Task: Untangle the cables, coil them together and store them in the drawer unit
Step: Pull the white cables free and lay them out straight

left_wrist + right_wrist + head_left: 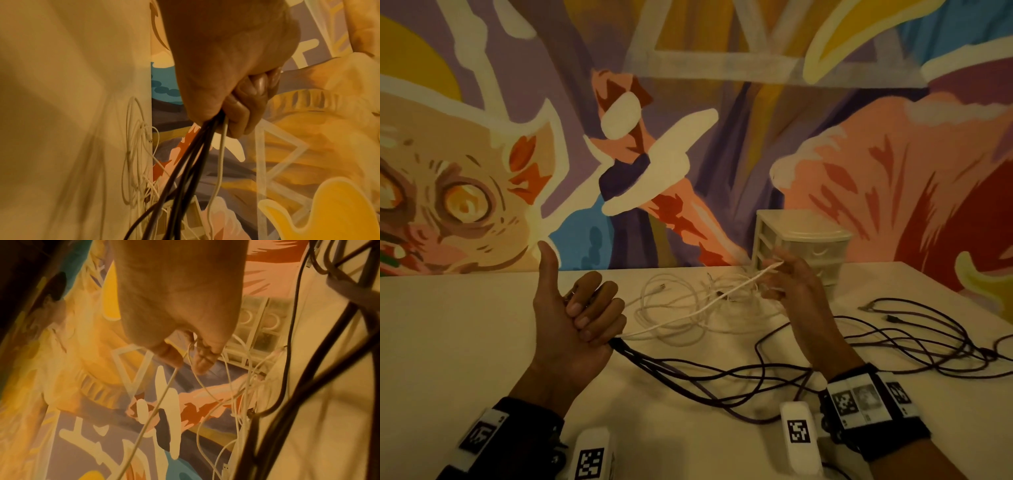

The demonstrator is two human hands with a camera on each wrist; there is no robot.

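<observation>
Two bundles of cable share the pale tabletop [465,325] in front of me: thin white cables [681,308] heaped loosely toward the far edge, and dark, thicker cords [722,373] sprawling from the near middle out to the right edge.

My left hand [575,318] is raised above the left half of the tabletop, thumb sticking straight up, the other fingers [599,308] curled tight round several dark cords and one white strand, all leaving the fist on its right side. The left wrist view shows the same bunch [197,146] hanging out from under my curled fingers.

My right hand [794,287] is lifted near the far edge, its fingertips [174,358] pinching a white strand that runs taut back to my left fist; more white loops hang about those fingers.

Just behind my right hand, against the painted wall [688,102] at the far edge, stands the small cream plastic drawer unit [808,246], its translucent drawers all closed.
</observation>
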